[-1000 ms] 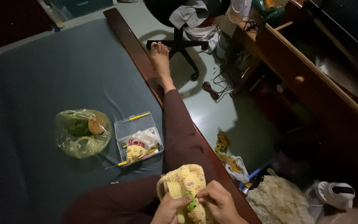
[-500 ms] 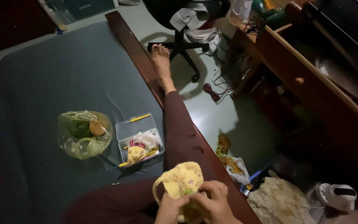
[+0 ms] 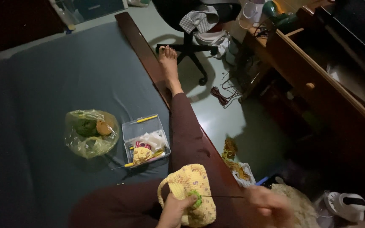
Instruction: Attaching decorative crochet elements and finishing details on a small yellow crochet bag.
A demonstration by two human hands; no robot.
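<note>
1. The person sits on a bed (image 3: 55, 84) with a dark blue-grey cover, one leg (image 3: 186, 131) in dark maroon trousers stretched along the bed's wooden edge, the bare foot (image 3: 168, 59) over the floor.
2. A yellow crocheted bag (image 3: 189, 185) with a looped handle rests on the person's lap at the bottom of the view.
3. The left hand (image 3: 175, 211) is closed on the bag's lower front, its fingers pinching a small green crocheted piece (image 3: 196, 198) against the yellow fabric.
4. The right hand (image 3: 269, 202) is drawn out to the right, well apart from the bag; it is blurred, so its grip cannot be told. A thin dark thread (image 3: 222, 196) runs taut from the green piece towards it.
5. On the bed near the knee sits a clear plastic box (image 3: 145, 139) holding yellow crochet hooks and small bits of yarn.
6. Just left of the box lies a clear plastic bag (image 3: 90, 133) with green and orange yarn inside.
7. An office chair (image 3: 191, 25) and a wooden desk (image 3: 317, 84) stand on the floor beyond.
</note>
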